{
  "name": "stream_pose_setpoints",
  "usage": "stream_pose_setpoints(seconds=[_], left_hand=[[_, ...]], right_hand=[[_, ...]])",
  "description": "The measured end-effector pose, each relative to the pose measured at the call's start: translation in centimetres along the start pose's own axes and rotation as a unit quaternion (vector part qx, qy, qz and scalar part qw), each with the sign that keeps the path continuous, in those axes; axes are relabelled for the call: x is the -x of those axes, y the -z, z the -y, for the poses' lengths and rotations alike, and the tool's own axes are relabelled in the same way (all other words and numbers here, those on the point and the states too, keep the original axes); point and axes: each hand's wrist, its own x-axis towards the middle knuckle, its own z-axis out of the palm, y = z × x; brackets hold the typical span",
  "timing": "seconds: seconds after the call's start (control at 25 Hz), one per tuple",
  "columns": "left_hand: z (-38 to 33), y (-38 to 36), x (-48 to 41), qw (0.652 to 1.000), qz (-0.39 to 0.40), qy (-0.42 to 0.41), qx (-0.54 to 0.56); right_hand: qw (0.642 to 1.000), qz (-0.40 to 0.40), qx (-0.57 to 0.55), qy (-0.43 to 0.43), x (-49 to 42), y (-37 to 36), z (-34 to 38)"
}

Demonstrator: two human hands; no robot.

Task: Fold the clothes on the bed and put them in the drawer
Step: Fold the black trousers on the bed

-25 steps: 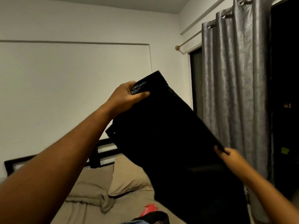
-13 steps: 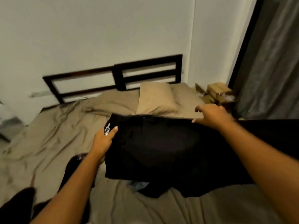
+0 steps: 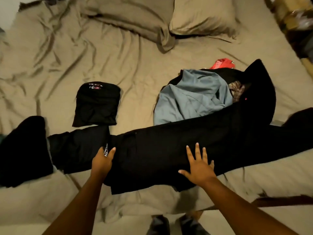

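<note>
Black floppy-looking trousers (image 3: 169, 150) are pinched at the waistband (best spot tbh) by the left hand (image 3: 101, 164) and pressed flat by the right hand (image 3: 199, 168), fingers spread.

The black pants (image 3: 169, 150) run off the right edge. Their label's (image 3: 106, 150) white words are too blurry to read. A clothes pile (image 3: 194, 95) hides most of a red thing (image 3: 221, 63).

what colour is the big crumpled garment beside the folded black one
The crumpled garment is light blue, clearest in the head view.
</note>
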Motion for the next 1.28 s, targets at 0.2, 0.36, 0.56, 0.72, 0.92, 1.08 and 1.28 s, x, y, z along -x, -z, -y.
stream_pose_setpoints(seconds=[0.2, 0.36, 0.56, 0.72, 0.92, 1.08, 1.28], left_hand=[[2.3, 4.3, -3.3, 0.994, -0.005, 0.010, -0.106], [1.6, 2.5, -1.3, 0.944, -0.160, -0.054, -0.284], [-2.4, -9.3, 6.1, 0.884, 0.062, -0.315, -0.340], [-0.3, -12.2, 5.2, 0.845, 0.152, -0.268, -0.436], [-4.9, -15.6, 7.9, 0.858, 0.130, -0.126, -0.481], [-12.2, -24.1, 15.9, 0.867, 0.105, -0.322, -0.364], [-19.1, -34.1, 21.4, 0.830, 0.138, -0.384, -0.381]], right_hand=[[0.999, 0.033, -0.038, 0.018, 2.7, -1.3, 4.4], [0.997, 0.073, -0.038, 0.001, 3.2, -3.0, 6.4], [0.996, 0.047, -0.075, 0.008, 2.6, -2.3, 5.1], [0.966, -0.146, -0.181, -0.113, 1.4, -0.6, -0.9], [0.858, -0.259, -0.322, -0.304, -0.6, 3.4, -12.4], [0.794, -0.270, -0.427, -0.339, -3.0, 7.0, -17.7], [0.745, -0.264, -0.524, -0.317, -4.9, 10.5, -25.1]])
